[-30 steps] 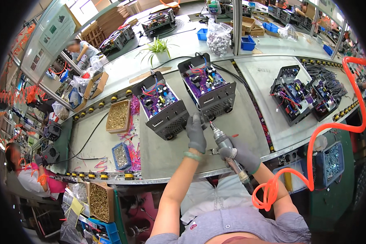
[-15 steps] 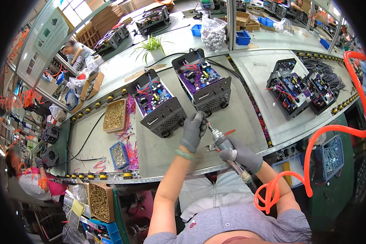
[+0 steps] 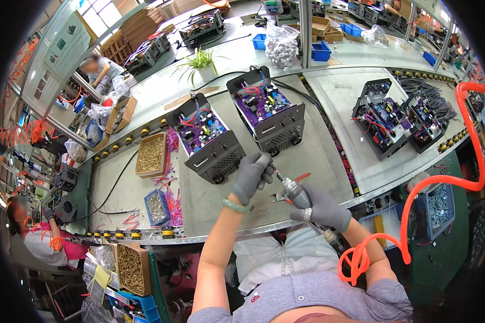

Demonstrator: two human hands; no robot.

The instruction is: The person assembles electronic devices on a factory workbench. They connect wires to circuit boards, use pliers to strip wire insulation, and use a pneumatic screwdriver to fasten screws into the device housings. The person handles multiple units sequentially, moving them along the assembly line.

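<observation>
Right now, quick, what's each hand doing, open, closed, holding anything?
Left hand: closed, fingers pinched at the tip of the screwdriver, beside the open box.
Right hand: closed around the screwdriver.

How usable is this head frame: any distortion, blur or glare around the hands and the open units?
Head view: strong fisheye, the workbench edge bows and black corners frame the picture; left hand and right hand on the air screwdriver are sharp; the two open units are evenly lit with no harsh glare; the windows at top left blow out; far benches go soft towards the rim.
</observation>
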